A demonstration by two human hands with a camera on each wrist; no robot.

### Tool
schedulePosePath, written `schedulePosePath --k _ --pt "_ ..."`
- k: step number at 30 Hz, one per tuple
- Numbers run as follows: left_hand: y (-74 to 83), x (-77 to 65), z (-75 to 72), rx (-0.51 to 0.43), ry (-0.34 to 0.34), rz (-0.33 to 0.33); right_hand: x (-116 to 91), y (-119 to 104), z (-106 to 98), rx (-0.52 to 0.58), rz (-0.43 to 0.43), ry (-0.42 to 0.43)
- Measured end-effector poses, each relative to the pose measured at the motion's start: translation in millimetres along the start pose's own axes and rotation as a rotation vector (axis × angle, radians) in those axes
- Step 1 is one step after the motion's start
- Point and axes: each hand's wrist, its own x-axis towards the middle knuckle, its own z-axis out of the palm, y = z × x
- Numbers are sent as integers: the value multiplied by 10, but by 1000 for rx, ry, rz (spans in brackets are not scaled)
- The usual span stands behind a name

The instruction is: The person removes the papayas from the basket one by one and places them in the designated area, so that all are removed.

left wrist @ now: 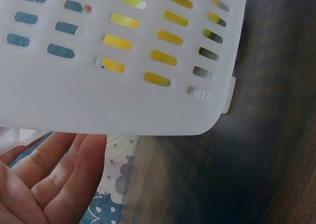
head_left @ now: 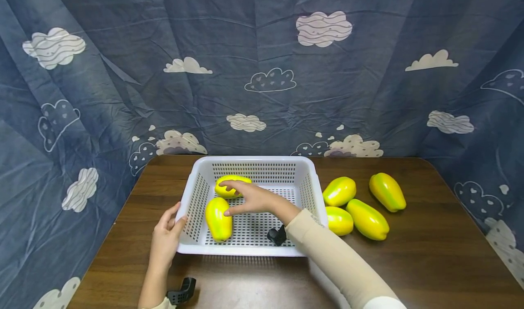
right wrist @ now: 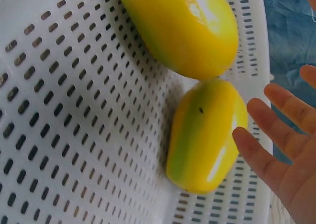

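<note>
A white perforated plastic basket (head_left: 249,250) stands on the table with two yellow-green papayas inside, both towards its left end. One papaya (head_left: 219,220) lies near the front; the other papaya (head_left: 233,179) lies at the back, partly covered by my right hand. That right hand (head_left: 255,199) reaches over the basket with fingers spread and nothing held; in the right wrist view its fingertips hang beside a papaya (right wrist: 207,135). At the basket's left side, my left hand (head_left: 165,236) grips the rim. The left wrist view shows its fingers (left wrist: 91,169) at the rim; the thumb is hidden there.
Right of the basket, several more papayas (head_left: 367,220) lie on the brown wooden table (head_left: 434,254). Black wrist-mounted devices show at the left wrist (head_left: 182,291) and below the right wrist (head_left: 277,235). A blue cloud-patterned cloth (head_left: 270,113) hangs behind the table.
</note>
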Motion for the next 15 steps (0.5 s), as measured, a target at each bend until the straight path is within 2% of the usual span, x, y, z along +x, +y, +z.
schedulePosePath --k 6,15 --pt "3 3 1 5 -5 5 82 18 84 39 46 -77" --pt "5 9 2 0 -2 7 216 41 187 -8 99 -134"
